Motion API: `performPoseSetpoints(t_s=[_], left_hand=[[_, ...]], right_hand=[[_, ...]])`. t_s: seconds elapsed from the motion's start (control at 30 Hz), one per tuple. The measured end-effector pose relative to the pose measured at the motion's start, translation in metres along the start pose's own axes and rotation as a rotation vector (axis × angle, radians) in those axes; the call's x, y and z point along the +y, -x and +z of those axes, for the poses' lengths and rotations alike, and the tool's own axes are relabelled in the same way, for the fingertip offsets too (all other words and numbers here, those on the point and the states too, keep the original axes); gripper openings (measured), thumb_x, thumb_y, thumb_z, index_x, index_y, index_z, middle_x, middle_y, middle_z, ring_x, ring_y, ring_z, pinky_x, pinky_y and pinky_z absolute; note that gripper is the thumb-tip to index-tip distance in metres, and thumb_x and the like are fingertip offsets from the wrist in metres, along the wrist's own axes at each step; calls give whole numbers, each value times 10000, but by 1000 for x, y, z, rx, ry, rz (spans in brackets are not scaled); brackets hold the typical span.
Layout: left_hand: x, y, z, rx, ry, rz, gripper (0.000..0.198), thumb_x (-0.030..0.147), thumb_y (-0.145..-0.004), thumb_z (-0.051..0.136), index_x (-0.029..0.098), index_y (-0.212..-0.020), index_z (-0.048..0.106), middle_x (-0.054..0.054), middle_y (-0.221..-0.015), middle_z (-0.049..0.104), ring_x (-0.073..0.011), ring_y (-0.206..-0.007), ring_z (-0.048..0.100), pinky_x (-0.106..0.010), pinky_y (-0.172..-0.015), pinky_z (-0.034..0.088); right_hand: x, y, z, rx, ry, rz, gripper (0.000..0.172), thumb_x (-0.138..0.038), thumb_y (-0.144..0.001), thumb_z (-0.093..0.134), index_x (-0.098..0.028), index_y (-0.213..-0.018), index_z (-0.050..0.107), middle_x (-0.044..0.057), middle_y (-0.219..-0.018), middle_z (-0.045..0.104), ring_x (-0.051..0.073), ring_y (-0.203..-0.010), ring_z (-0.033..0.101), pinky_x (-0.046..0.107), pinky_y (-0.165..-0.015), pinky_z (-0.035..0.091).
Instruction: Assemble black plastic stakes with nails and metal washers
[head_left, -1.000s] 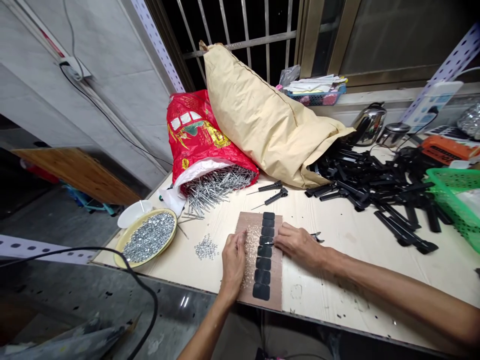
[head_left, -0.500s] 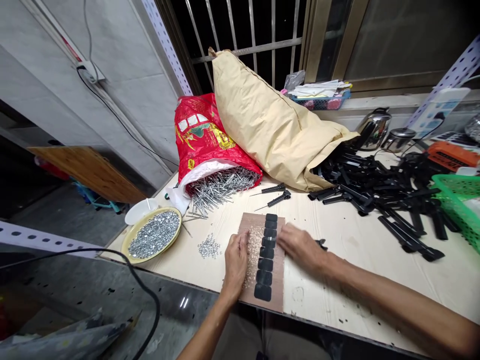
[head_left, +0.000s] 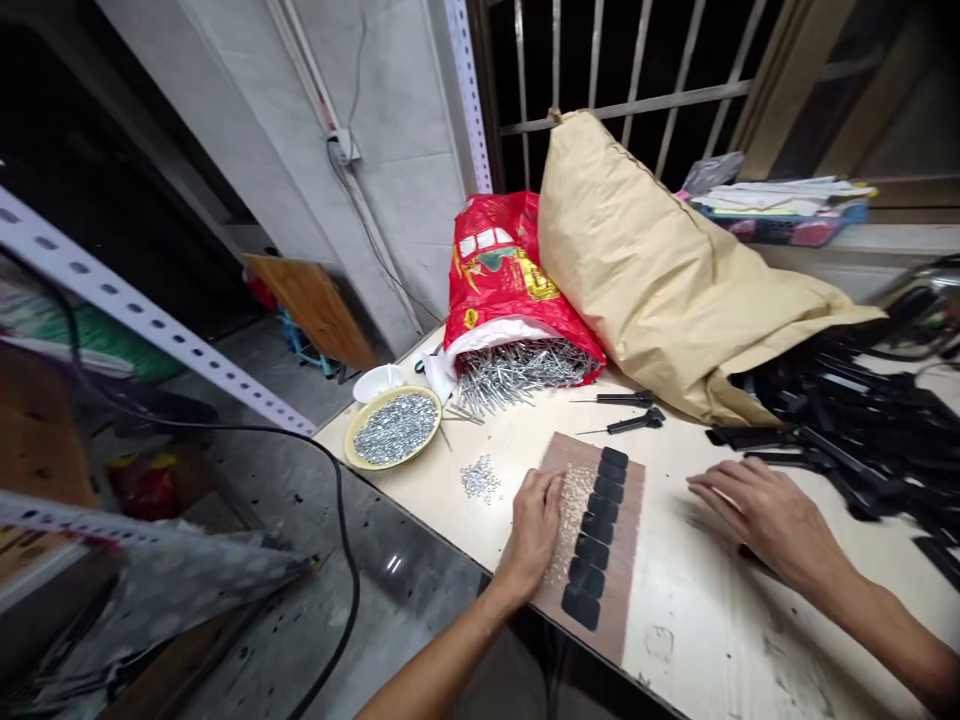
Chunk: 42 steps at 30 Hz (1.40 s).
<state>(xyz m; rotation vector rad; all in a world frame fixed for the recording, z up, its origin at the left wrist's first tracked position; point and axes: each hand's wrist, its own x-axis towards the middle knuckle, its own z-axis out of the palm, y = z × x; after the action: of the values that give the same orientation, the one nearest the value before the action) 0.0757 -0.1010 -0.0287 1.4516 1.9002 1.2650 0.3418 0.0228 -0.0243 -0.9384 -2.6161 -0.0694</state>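
My left hand (head_left: 534,525) rests on the left edge of a brown board (head_left: 628,560). Its fingers are curled together, and whatever they hold, if anything, is hidden. Down the board runs a row of several black rounded plates (head_left: 592,552), beside a strip of small pale grains (head_left: 566,520). To the right of the board, my right hand (head_left: 772,515) hovers low over the table with its fingers stretched out, a little blurred. A dark piece (head_left: 754,562) shows partly beneath it. Small metal washers (head_left: 480,478) lie in a loose patch left of the board.
A yellow bowl (head_left: 396,428) of metal bits stands near the table's left edge. Behind are a red bag (head_left: 495,270) spilling nails (head_left: 517,372) and a large paper sack (head_left: 660,270). Black plastic parts (head_left: 847,440) are heaped at right; two thin-tipped black pieces (head_left: 634,420) lie behind the board.
My right hand has left the board's right edge and moved right, its fingers now extended. My left hand stays at the board. The view has swung left.
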Motion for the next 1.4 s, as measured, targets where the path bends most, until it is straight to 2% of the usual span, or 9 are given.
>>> performPoseSetpoints(t_s=[0.1,0.23,0.37,0.53,0.73,0.9,1.0,1.13,1.4], left_hand=[[-9,-5,-18,91,-64,44,278,274,-914,411,186,-1052,636,-61,-890,586,-169,-828,570,-294,-743,452],[-33,-29,-59,235,-331,104,267,224,-909,407,154,-1069,610,-74,-893,558,-182,-835,552,-310,-755,442],[-58,-55,-82,141,-688,118,222,187,-887,426,174,-969,632,-72,-857,548,-211,-833,512,-315,-707,422],[-74,-73,-81,-43,-818,134,227,162,-867,430,190,-729,608,-74,-822,545,-227,-853,484,-299,-647,386],[-71,-82,-81,-7,-482,106,164,162,-831,480,166,-738,615,-74,-810,587,-213,-838,518,-318,-733,392],[-33,-72,-62,-104,501,-328,254,382,-726,654,131,-758,632,-9,-652,575,-88,-497,458,-225,-506,360],[-4,-61,-48,-199,923,-480,328,357,-595,780,100,-732,630,-13,-667,579,-54,-508,463,-189,-500,367],[19,-52,-39,-202,1065,-502,325,311,-568,813,85,-723,638,-19,-658,587,-49,-529,474,-171,-496,381],[29,-47,-33,-212,1029,-463,295,316,-610,788,91,-733,643,-4,-652,591,-33,-498,471,-151,-489,407]], right_hand=[[-4,-52,24,75,15,-87,297,-341,-938,389,-204,-1004,643,76,-966,646,218,-884,523,330,-732,384],[-11,-110,65,49,6,-211,266,-312,-934,405,-240,-1042,637,57,-1033,640,211,-914,504,310,-723,368],[-12,-126,90,-16,-9,-296,262,-291,-938,400,-239,-925,656,45,-839,631,180,-785,499,288,-684,358],[-9,-124,96,24,-41,-231,304,-271,-952,336,-167,-869,610,70,-812,589,186,-790,514,292,-692,395],[-32,-123,56,204,-357,-71,240,-279,-940,374,-178,-1035,570,79,-960,596,186,-894,562,311,-781,460],[-93,-107,13,205,-495,-62,251,-257,-932,405,-200,-1090,592,67,-908,560,158,-816,569,267,-724,486],[-113,-99,3,195,-420,-54,264,-246,-934,409,-215,-1123,590,54,-867,552,146,-782,556,249,-678,479],[-114,-93,-5,215,-319,-47,263,-254,-935,410,-228,-1116,600,49,-845,559,140,-767,548,237,-660,465],[-112,-82,-19,253,-244,-50,265,-270,-941,402,-235,-1087,620,49,-831,577,130,-746,541,208,-622,427]])
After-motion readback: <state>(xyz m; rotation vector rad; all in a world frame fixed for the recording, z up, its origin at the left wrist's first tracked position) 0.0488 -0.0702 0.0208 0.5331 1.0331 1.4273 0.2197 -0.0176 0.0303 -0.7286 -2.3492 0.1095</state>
